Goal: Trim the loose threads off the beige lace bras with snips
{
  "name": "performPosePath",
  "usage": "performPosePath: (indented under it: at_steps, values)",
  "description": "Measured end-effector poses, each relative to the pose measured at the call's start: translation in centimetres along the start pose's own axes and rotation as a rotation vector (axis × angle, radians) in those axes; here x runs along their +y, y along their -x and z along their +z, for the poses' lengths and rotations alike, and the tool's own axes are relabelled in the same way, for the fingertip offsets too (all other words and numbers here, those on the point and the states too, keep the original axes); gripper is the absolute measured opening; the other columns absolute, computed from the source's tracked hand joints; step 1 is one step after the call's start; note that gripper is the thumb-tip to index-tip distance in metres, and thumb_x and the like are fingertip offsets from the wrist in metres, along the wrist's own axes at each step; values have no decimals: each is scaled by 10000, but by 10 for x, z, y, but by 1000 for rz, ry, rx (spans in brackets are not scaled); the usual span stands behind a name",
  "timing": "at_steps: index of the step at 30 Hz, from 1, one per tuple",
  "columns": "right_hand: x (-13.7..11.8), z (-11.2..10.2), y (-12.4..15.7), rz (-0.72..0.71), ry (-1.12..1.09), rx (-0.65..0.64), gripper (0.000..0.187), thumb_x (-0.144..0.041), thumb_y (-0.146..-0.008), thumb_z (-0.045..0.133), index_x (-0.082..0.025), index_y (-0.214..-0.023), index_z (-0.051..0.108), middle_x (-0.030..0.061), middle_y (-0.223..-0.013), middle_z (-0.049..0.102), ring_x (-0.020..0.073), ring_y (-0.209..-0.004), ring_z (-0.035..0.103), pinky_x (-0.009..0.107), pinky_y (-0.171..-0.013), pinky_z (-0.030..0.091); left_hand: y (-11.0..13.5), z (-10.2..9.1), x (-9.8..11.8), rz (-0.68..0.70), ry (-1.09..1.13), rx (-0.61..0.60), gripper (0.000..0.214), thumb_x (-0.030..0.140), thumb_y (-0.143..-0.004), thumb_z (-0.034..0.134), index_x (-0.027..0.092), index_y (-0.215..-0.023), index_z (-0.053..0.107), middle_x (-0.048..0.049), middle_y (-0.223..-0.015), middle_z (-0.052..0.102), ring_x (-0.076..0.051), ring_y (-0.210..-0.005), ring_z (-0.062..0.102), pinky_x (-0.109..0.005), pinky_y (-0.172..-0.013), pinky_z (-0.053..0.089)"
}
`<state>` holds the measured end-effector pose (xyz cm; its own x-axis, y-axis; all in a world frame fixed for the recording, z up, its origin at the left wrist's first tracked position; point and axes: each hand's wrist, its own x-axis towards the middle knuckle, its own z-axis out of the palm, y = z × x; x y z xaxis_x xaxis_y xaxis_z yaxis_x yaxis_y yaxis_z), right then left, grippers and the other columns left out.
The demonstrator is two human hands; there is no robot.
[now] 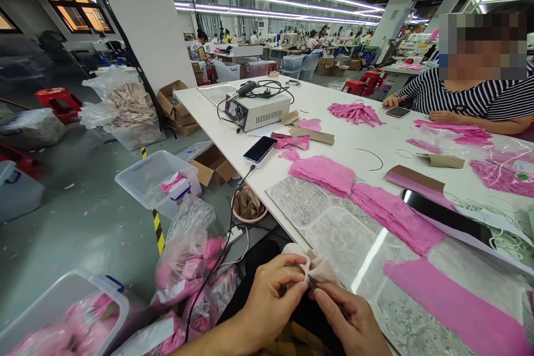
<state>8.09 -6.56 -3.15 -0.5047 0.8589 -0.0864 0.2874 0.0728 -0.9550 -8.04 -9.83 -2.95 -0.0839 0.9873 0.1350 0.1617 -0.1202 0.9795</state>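
Note:
My left hand [271, 295] and my right hand [352, 320] meet at the bottom middle, just below the white table's [334, 105] near edge. Both pinch a small pale beige fabric piece [315, 270] between thumb and fingers. Something small and dark shows at my right fingertips; I cannot make out what it is. Stacks of pink lace [392, 214] lie on the table just beyond my hands, over a clear sheet with grey lace under it [334, 233].
A grey control box [258, 111] with cables, a phone [259, 150] on a charging lead and brown card strips sit further along the table. A person in a striped top [467, 94] sits across at right. Clear bins [156, 181] and bags of pink pieces [187, 256] stand on the floor at left.

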Motion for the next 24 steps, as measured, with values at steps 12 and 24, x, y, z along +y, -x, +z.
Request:
performPosePath:
  at_steps: [12,24]
  values:
    - [3,-3,-4,31,-26,-45,422,-500,-851,471,-174,-758,722,15,-594,572,161,-554,477,246,-533,415,1,0,-3,58,-46,-10,150,169,-811,581,183,-744,715,-94,-873,725,-217,-1001,618,-274,-823,476]
    - [5,-3,-3,-38,51,33,440,-531,-814,505,-187,-632,710,43,-596,650,209,-601,585,264,-576,501,-2,-3,-10,-162,198,-6,161,296,-768,654,167,-716,737,-106,-1057,682,-220,-918,638,-300,-819,480]
